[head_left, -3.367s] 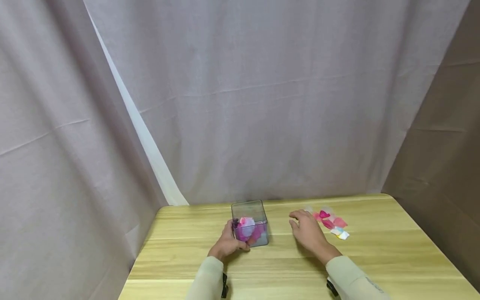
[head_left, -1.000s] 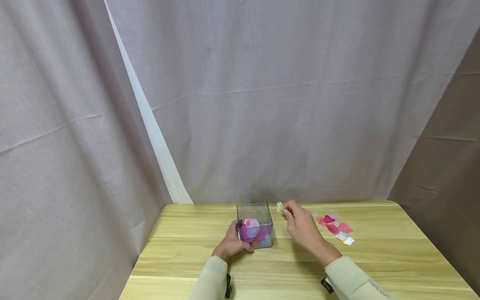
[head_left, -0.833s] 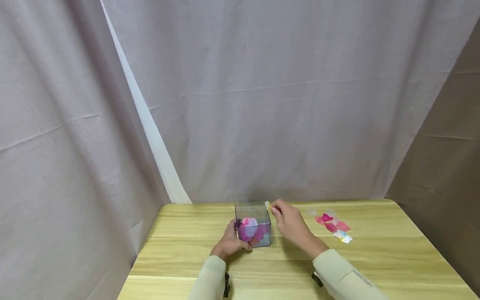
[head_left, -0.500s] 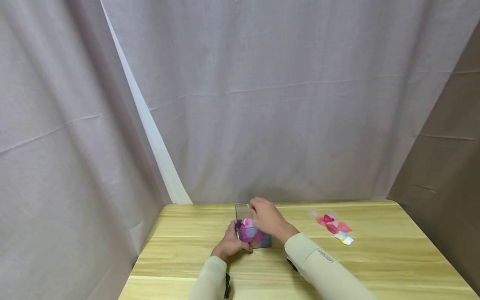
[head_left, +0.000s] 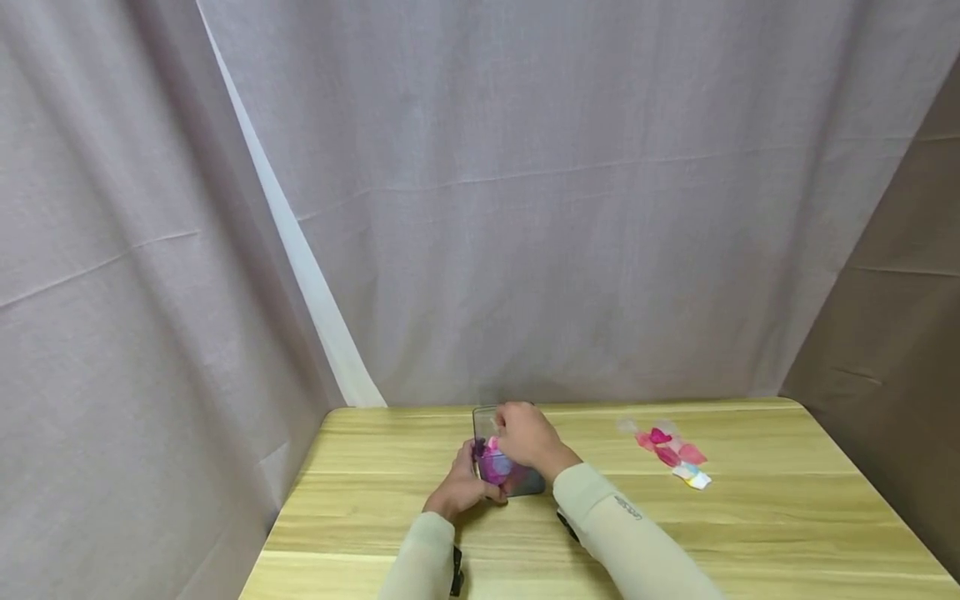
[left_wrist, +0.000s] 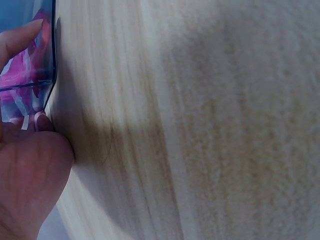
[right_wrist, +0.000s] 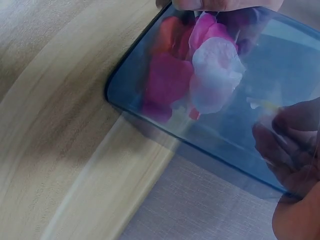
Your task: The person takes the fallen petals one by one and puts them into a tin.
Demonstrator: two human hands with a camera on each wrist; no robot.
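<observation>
A clear, smoky plastic box [head_left: 534, 482] stands on the wooden table, with pink, purple, orange and white petals [right_wrist: 170, 80] gathered toward its near end. My left hand [head_left: 455, 490] grips the box's left side, its thumb along the near wall. Over the opening, my right hand [head_left: 528, 435] reaches inside. Through the wall in the right wrist view, its fingertips pinch a small white-and-yellow petal [right_wrist: 264, 104]. To the right lies a loose group of petals [head_left: 667, 456], pink, red and pale, with a white-yellow-blue one [head_left: 692, 476] nearest me.
The wooden table [head_left: 787, 517] ends at a grey curtain [head_left: 570, 250] along the back. More curtain hangs at both sides, with a pale gap on the left. Dark straps sit at both sleeves.
My right hand has come left from the loose petals, carrying a white-and-yellow petal, and has gone into the box's opening. My left hand has stayed on the box.
</observation>
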